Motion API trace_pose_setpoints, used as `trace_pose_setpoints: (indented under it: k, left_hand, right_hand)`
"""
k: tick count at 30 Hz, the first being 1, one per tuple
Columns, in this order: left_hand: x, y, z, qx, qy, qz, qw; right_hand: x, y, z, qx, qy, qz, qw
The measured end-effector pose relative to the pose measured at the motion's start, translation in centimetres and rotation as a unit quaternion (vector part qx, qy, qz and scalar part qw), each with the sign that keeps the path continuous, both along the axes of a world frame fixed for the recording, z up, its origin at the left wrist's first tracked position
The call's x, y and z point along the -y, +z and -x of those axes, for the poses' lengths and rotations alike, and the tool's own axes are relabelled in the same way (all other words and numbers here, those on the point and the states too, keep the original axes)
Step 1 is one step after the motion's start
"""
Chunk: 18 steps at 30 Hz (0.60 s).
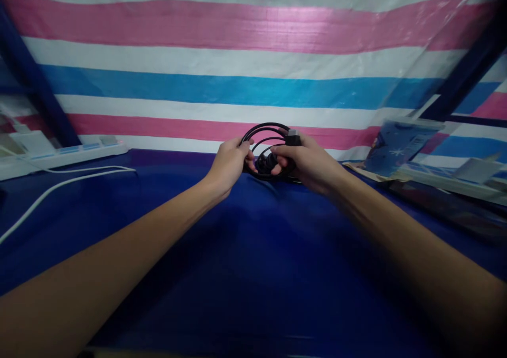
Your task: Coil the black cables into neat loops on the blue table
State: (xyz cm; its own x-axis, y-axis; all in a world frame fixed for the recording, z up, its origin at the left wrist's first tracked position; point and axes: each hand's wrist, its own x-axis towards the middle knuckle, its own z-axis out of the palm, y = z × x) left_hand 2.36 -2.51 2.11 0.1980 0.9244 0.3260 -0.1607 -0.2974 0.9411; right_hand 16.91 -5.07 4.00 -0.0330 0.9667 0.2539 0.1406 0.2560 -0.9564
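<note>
A black cable [270, 125] is wound into a round coil and held up between both hands, over the far part of the blue table [257, 263]. My left hand [229, 162] is closed on the left side of the coil, thumb on top. On the opposite side my right hand [311, 160] grips the coil with its fingers curled inward. A plug [293, 137] with a metal end sticks up beside my right thumb. Inside the loop is a dark, bulky part of the cable, partly covered by fingers; its exact shape I cannot make out.
At the left lies a white power strip [91, 151] with a charger [31, 142], and a white cord [59, 186] runs across the table. To the right are a blue patterned pouch [400, 145], another white strip [443, 174] and a dark flat object [443, 205]. A striped sheet [237, 91] hangs behind.
</note>
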Motion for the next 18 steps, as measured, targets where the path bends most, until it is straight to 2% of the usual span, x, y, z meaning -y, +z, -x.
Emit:
trace_pose_setpoints:
  k: [2, 5, 7, 9, 11, 14, 16, 18]
  left_hand:
    - [0.0, 0.2, 0.1, -0.021, -0.005, -0.037, 0.999]
    - [0.1, 0.4, 0.3, -0.030, -0.011, -0.069, 0.997]
    - [0.1, 0.5, 0.4, -0.019, -0.023, -0.067, 0.997]
    - [0.1, 0.6, 0.6, -0.009, -0.050, -0.053, 0.997]
    - [0.0, 0.7, 0.7, -0.006, -0.084, -0.028, 0.996]
    - [-0.3, 0.6, 0.8, 0.008, -0.111, 0.009, 0.994]
    - [-0.4, 0.4, 0.7, 0.004, -0.118, 0.019, 0.993]
    - [-0.5, 0.1, 0.7, -0.017, -0.105, 0.010, 0.994]
  right_hand:
    - [0.0, 0.1, -0.3, 0.099, -0.065, -0.018, 0.993]
    - [0.3, 0.3, -0.2, 0.251, -0.169, -0.077, 0.950]
    - [0.5, 0.4, -0.1, 0.302, -0.209, -0.119, 0.923]
    - [0.6, 0.5, -0.1, 0.316, -0.223, -0.152, 0.910]
    - [0.6, 0.5, 0.0, 0.283, -0.180, -0.152, 0.930]
    - [0.5, 0.2, 0.5, 0.119, -0.037, -0.107, 0.986]
    - [0.7, 0.1, 0.9, 0.006, 0.018, -0.076, 0.997]
    - [1.0, 0.3, 1.3, -0.049, 0.019, -0.049, 0.997]
